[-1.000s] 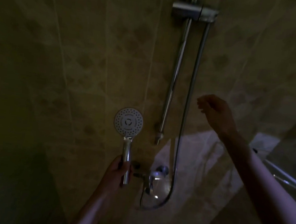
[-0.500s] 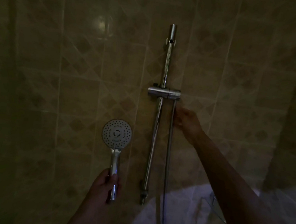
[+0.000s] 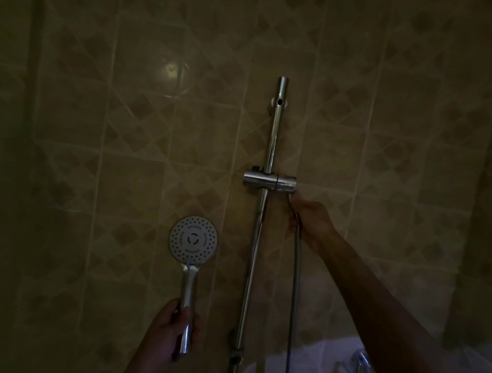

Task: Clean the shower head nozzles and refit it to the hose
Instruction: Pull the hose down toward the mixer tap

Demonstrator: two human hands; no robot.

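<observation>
No text, label, brand or number can be read anywhere. Faint markings are seen on the face of the shower head (image 3: pixel 193 240), but they are too dim and small to be made out.

This is a dim home bathroom, at the shower. The wall (image 3: pixel 122 144) is covered in glossy beige tiles with a diamond pattern and pale grout lines, and a faint light glints off one tile. A chrome rail (image 3: pixel 261 218) is fixed upright to the wall, with a sliding holder (image 3: pixel 269 181) clamped across it. A metal hose (image 3: pixel 295 281) hangs down beside the rail. At the lower right, a pale curved rim (image 3: pixel 328 353) shows, seemingly a tub, with a chrome fitting (image 3: pixel 362 358) near it.
</observation>
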